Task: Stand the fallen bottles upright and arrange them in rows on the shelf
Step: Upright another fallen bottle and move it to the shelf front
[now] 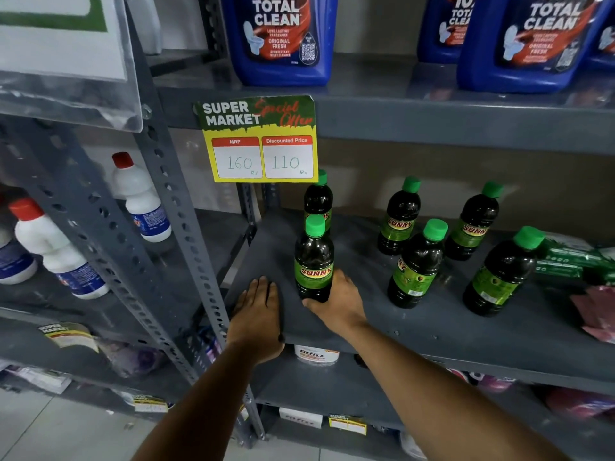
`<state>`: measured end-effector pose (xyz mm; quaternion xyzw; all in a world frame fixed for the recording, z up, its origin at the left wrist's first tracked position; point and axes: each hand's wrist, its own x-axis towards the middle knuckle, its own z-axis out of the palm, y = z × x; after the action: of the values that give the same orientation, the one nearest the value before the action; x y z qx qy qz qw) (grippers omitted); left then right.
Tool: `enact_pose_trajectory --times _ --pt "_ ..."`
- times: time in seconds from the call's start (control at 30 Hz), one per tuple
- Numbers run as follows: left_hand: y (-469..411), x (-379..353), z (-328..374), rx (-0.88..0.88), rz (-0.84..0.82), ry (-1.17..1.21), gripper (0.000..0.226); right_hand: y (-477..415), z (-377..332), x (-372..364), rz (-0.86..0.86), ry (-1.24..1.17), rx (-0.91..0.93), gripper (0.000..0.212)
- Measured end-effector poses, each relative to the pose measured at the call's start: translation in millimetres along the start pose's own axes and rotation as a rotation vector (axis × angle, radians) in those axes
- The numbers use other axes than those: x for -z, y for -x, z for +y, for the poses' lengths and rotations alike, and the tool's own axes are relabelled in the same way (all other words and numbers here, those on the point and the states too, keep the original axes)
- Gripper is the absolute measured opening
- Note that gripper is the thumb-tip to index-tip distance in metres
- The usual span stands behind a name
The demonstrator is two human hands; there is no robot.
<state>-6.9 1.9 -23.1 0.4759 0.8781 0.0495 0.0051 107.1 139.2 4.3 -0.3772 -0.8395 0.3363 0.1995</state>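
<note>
On the shelf point(432, 327): my right hand point(339, 304) grips front bottle point(314, 261) — left hand point(258, 307) flat, open.
Risk: pushing back may topple rear bottle point(318, 197).

A: Counting the middle shelf point(432, 331). Six green-capped dark bottles are standing upright: two at the left, one point(313, 261) in front of the other point(318, 197), and four at the right point(401, 216) point(476, 222) point(417, 264) point(501, 272).

B: Upper shelf is showing four blue cleaner jugs, the clearest at point(279, 38); two are only partly showing.

A: Left bay is showing three white red-capped bottles, such as point(141, 197); a fourth is only partly showing. One price card point(258, 139) is hanging. Two hands are showing.
</note>
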Motion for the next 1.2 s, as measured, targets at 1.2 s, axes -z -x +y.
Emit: enact_pose_trajectory --times 1.2 --pt "-1.7 1.6 -1.0 0.012 -0.041 0.013 0.102 34.9 12.8 -1.9 -0.002 0.181 0.221 0.064"
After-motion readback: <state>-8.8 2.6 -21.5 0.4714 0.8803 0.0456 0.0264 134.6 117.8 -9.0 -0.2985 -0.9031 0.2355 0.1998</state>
